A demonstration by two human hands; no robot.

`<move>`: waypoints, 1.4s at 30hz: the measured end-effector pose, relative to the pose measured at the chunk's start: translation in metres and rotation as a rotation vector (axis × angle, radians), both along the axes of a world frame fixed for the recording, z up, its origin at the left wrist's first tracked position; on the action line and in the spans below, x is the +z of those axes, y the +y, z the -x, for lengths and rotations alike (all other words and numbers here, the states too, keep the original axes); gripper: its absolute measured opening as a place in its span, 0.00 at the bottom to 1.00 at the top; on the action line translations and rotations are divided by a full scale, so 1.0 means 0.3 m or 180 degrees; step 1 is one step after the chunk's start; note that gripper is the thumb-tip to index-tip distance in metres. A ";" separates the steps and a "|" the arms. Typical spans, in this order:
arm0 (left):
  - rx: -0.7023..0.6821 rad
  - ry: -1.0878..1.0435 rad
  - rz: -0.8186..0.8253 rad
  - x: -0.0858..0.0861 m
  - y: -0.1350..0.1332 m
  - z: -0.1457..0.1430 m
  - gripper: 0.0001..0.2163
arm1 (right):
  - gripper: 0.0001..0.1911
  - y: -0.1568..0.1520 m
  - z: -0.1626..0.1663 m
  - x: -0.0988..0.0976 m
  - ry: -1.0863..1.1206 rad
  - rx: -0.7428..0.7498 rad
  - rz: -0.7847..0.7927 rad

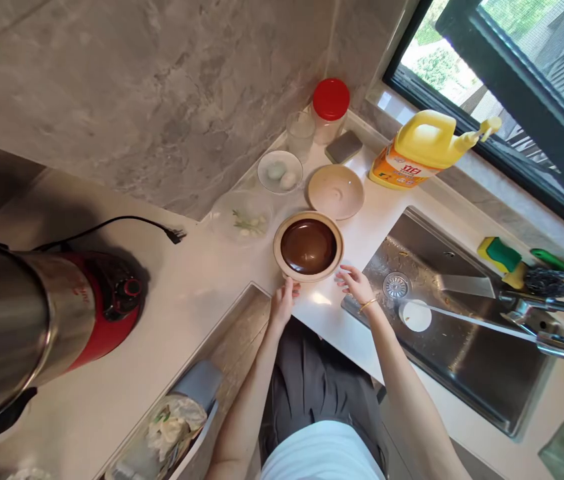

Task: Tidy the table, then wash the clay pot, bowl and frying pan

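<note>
One cooker (77, 313) at far left, one plug (175, 235), then one dish of greens (219, 219). Here's the left hand (283, 303), curled at the near rim of one brown pot (309, 247) on the counter (187, 267); whether it grips, can't tell! Two eggs (282, 175) on one plate (265, 171) behind, one pale bowl (339, 183), and the right hand (355, 285), half open beside the pot's rim, contact unclear. One yellow bottle (415, 150), one sink (477, 360).

Grey marbled wall (137, 87); black-framed window (517, 77), daylight outside; pale countertop (177, 293).
</note>
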State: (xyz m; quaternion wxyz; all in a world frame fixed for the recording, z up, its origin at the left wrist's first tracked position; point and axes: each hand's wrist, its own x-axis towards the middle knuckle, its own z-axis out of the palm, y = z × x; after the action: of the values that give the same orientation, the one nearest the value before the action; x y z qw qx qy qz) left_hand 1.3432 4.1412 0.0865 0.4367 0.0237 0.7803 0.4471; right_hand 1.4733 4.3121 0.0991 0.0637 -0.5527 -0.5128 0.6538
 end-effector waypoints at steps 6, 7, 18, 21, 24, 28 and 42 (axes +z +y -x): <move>-0.0254 0.0946 0.0207 0.013 0.051 0.127 0.24 | 0.17 0.013 0.103 0.031 0.0140 -0.0091 0.0435; -0.0332 0.1104 0.0297 0.023 0.065 0.132 0.22 | 0.16 0.016 0.109 0.033 0.0216 -0.0087 0.0507; -0.0306 0.2139 0.0065 0.213 0.076 -0.019 0.15 | 0.26 -0.078 0.154 0.021 0.0454 -0.1205 -0.0627; -0.0229 0.2468 -0.0023 0.266 0.059 -0.067 0.15 | 0.28 -0.088 0.165 0.063 0.0484 -0.1696 -0.0776; -0.0185 0.2961 0.0026 0.304 0.043 -0.115 0.16 | 0.29 -0.089 0.182 0.111 0.0464 -0.2100 -0.0657; -0.0264 0.3495 -0.0084 0.348 0.035 -0.163 0.18 | 0.28 -0.093 0.182 0.156 0.0556 -0.2457 -0.0480; -0.0362 0.3521 -0.0333 0.422 0.050 -0.191 0.15 | 0.24 -0.104 0.092 0.217 0.1000 -0.2650 -0.0550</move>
State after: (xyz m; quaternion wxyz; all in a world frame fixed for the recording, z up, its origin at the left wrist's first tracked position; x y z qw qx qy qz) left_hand 1.4005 4.1563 0.2130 -0.0162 0.3186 0.8674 0.3819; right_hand 1.4456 4.2808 0.1641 0.4441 -0.5986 -0.2836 0.6033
